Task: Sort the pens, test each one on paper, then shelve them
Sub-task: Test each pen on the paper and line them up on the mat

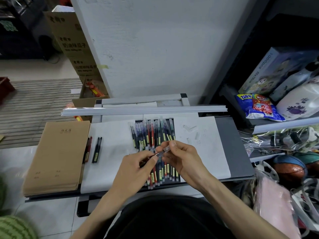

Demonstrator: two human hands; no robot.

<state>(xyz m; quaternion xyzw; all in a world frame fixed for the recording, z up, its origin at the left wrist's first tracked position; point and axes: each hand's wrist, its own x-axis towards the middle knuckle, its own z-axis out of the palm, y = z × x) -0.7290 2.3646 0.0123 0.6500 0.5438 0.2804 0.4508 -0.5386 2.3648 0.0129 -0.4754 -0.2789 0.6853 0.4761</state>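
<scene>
A heap of several capped gel pens (151, 133) in black, red and blue lies on the low grey board (240, 149). Above it my left hand (136, 168) pinches the barrel of one pen (156, 154), and my right hand (181, 156) pinches that pen's clear cap (165, 149). Two black pens (97, 150) lie side by side on the white paper (112, 152) to the left. Red pens (87, 150) lie beside them at the edge of the notebooks. A few small clear caps (190, 131) rest on the white sheet to the right.
A stack of brown notebooks (57, 159) lies at the left. White strips (143, 110) lie across the back of the board. Cardboard boxes (74, 44) lean behind on the left. The shelf (283, 125) at right holds boxes, snack bags and balls.
</scene>
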